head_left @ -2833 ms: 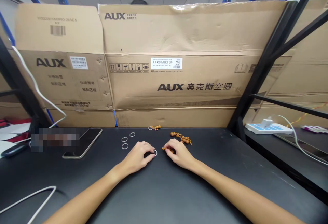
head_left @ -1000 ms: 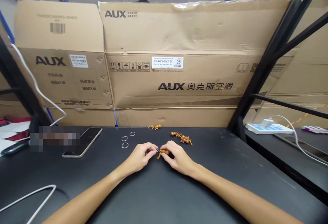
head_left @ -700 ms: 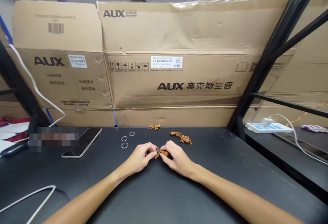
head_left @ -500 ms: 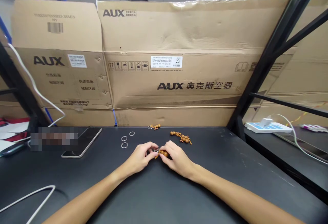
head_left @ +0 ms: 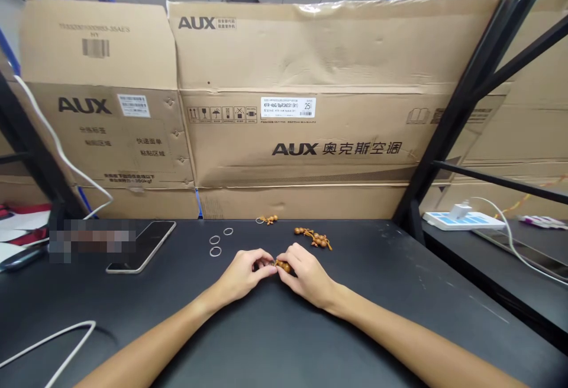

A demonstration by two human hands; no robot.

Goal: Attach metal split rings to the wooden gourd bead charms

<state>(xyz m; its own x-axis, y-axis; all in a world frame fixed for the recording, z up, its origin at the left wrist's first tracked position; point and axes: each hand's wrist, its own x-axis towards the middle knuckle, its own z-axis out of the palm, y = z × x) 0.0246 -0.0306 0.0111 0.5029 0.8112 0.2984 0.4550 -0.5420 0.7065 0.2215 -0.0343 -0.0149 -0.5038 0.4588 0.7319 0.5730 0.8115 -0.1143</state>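
Note:
Just above the dark tabletop, my left hand (head_left: 249,270) and my right hand (head_left: 306,272) meet fingertip to fingertip. Between the right thumb and fingers is a small brown gourd-shaped pendant (head_left: 284,266) with an orange cord. The left thumb and forefinger pinch a metal key ring at the cord end; it is mostly covered by the fingers. Three loose key rings (head_left: 215,251) lie flat to the left of my hands. Behind the right hand rests a cluster of gourd pendants (head_left: 319,239) on cords. A smaller pendant with a ring on it (head_left: 270,219) lies at the back.
A smartphone (head_left: 142,248) lies on the left of the black table (head_left: 284,340). A white cable (head_left: 66,338) loops at the front left. Cardboard sheets (head_left: 293,139) stand along the back edge, and a black metal frame post (head_left: 448,116) rises at the right.
The fingertips of my left hand have closed further over the key ring, which showed more before. My right hand keeps its place on the pendant. Everything on the table stays put.

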